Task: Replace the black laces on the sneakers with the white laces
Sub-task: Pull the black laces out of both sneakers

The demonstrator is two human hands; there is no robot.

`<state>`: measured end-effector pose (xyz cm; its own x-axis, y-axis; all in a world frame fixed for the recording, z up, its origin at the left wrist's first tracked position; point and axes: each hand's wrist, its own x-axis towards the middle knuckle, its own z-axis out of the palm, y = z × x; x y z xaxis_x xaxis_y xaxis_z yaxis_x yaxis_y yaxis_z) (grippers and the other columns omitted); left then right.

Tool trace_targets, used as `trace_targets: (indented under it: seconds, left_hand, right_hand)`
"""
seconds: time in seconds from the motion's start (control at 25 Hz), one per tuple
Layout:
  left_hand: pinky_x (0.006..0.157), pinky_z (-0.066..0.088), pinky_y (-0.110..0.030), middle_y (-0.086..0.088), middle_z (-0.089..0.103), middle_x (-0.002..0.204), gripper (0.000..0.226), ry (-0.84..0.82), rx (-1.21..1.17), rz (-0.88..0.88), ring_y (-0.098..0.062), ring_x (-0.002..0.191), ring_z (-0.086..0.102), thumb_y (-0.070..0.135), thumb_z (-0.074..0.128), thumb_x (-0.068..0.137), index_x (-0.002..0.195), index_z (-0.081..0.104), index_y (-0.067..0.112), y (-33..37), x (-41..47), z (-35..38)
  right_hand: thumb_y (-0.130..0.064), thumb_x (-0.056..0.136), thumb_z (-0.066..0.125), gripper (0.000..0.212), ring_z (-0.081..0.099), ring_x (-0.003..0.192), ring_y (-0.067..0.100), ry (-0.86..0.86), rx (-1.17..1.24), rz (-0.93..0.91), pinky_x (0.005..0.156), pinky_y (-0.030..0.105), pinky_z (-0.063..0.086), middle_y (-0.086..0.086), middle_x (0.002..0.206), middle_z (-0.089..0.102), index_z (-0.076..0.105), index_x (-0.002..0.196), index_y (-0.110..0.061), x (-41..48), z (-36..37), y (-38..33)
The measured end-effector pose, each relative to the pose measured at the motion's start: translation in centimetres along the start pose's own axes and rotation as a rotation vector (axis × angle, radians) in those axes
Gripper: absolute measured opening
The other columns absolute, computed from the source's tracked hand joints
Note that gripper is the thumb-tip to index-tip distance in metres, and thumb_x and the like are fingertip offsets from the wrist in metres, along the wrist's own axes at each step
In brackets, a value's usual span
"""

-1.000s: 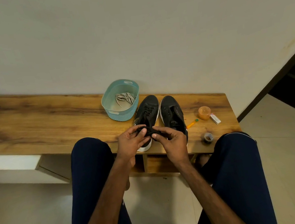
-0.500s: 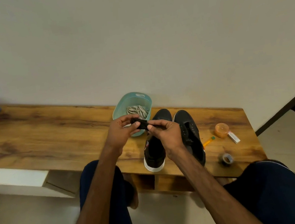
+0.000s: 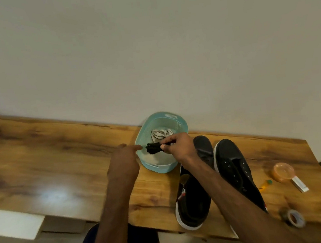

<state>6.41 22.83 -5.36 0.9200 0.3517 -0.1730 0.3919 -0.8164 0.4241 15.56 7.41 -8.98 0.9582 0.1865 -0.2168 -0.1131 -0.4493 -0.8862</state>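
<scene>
The right hand (image 3: 179, 148) is curled round a bunched black lace (image 3: 154, 148), pinching it between thumb and fingers. The bundle sticks out to the left of the knuckles and hangs over the open basket (image 3: 157, 167), above its bare floor and just in front of the white laces (image 3: 160, 134) that lie coiled at the far end inside.

The left hand (image 3: 125, 163) is over the table (image 3: 48, 151) just beside the basket's left rim. It holds nothing, and its fingers are loose and mostly straight. The forefinger reaches toward the free end of the black lace. Motion blur hides whether the tip touches it; at most a sliver of space lies between them.

The sneakers (image 3: 232, 169) stand side by side right of the basket, toes toward the wall. The right forearm crosses over the one next to the basket. The other shows bare eyelets.

Farther right on the table are an orange tub (image 3: 283, 172), a small white box (image 3: 299, 184) and a tape roll (image 3: 295, 219).
</scene>
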Motion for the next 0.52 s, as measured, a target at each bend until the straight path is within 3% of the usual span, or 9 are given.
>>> trace_targets:
  seconds: [0.12, 0.36, 0.52]
  left_hand:
    - [0.103, 0.042, -0.033, -0.006, 0.055, 0.138, 0.051, -0.118, 0.074, -0.071, -0.022, 0.127, 0.052, 0.005, 0.059, 0.095, 0.141, 0.052, 0.028, -0.3, 0.5, 0.8]
    - [0.094, 0.053, -0.041, -0.006, 0.059, 0.132, 0.046, -0.251, -0.101, -0.107, -0.025, 0.116, 0.059, 0.003, 0.062, 0.092, 0.137, 0.053, 0.012, -1.6, -0.5, 1.9]
    - [0.088, 0.055, -0.042, -0.009, 0.059, 0.129, 0.043, -0.249, -0.072, -0.105, -0.028, 0.11, 0.06, 0.006, 0.062, 0.092, 0.134, 0.053, 0.01, -1.5, -0.7, 2.3]
  right_hand:
    - [-0.007, 0.081, 0.079, 0.012, 0.064, 0.082, 0.012, -0.079, -0.192, -0.075, 0.081, 0.028, 0.054, 0.0, 0.086, 0.073, 0.08, 0.092, -0.01, 1.2, 1.6, -0.3]
    - [-0.007, 0.082, 0.078, 0.017, 0.055, 0.087, 0.005, -0.225, -0.413, -0.187, 0.08, 0.018, 0.041, 0.003, 0.101, 0.075, 0.079, 0.098, -0.01, 2.4, 3.0, -0.7]
    - [-0.006, 0.081, 0.078, 0.016, 0.064, 0.088, 0.011, -0.343, -0.478, -0.168, 0.082, 0.024, 0.05, 0.006, 0.098, 0.076, 0.079, 0.097, -0.009, 2.5, 4.1, -1.1]
